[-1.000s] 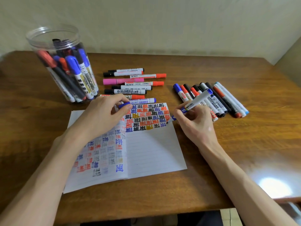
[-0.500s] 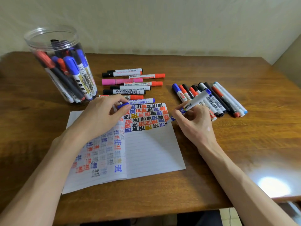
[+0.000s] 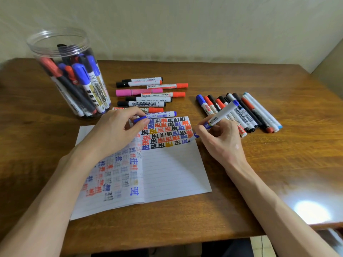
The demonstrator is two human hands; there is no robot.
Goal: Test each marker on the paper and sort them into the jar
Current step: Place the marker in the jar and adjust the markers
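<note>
Left hand around blue cap — right hand around blue marker, tip on paper

A blue marker was held tilted, tip on the lined paper, its cap pinched apart; the part-filled jar was stood upright.

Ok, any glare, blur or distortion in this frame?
Head view: strong glare on the table at lower right; wide-angle bowing leans the jar; marks on the paper's left page look faint, soft; the marker in the right hand is sharp.
</note>
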